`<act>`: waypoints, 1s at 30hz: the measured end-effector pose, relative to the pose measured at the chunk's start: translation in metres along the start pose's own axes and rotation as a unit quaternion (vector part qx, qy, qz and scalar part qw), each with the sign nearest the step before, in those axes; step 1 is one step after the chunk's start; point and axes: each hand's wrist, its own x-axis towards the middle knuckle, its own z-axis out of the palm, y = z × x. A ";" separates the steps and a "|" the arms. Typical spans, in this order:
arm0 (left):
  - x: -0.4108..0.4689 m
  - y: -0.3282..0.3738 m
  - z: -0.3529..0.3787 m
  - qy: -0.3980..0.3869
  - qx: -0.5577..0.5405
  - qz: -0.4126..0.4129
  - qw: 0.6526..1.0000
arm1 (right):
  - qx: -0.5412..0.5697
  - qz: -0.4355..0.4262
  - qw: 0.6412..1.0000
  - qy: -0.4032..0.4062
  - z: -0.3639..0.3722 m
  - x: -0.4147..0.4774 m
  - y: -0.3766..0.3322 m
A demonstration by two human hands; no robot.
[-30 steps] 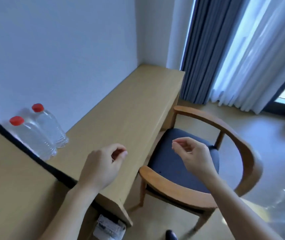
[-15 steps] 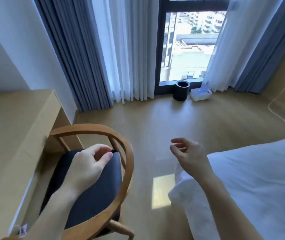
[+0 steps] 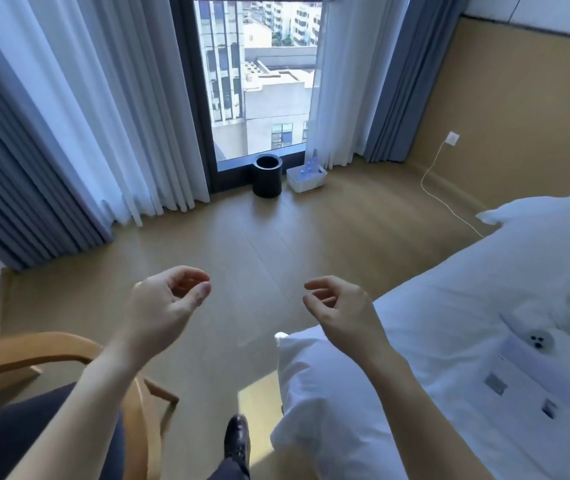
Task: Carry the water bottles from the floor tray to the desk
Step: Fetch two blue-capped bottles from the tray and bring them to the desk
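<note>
floor (image 3: 276,244): wood | white tray (image 3: 302,185) by window (image 3: 259,81) | black bin (image 3: 267,176) just left of it

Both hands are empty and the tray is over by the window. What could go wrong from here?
1. The tray sits close beside the black bin; reaching down for the bottles could knock the bin over.
2. The bottles are clear and small in this view, so their number and footing are hard to judge, and a hasty grab may tip one.
3. A white cable trails across the floor toward the bed; drifting right risks a trip.
</note>
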 end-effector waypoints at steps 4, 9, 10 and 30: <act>0.094 -0.027 0.007 -0.012 -0.033 -0.009 0.999 | -0.015 0.014 1.000 0.014 0.017 0.082 -0.009; 0.236 -0.046 -0.005 -0.033 -0.063 0.016 0.997 | -0.005 0.035 0.998 0.058 0.041 0.211 -0.042; 0.263 -0.044 -0.010 -0.034 -0.069 0.024 0.997 | -0.003 0.040 0.997 0.067 0.042 0.235 -0.052; 0.666 -0.033 0.070 -0.111 0.047 0.056 0.991 | 0.080 0.072 0.990 0.093 0.033 0.656 -0.031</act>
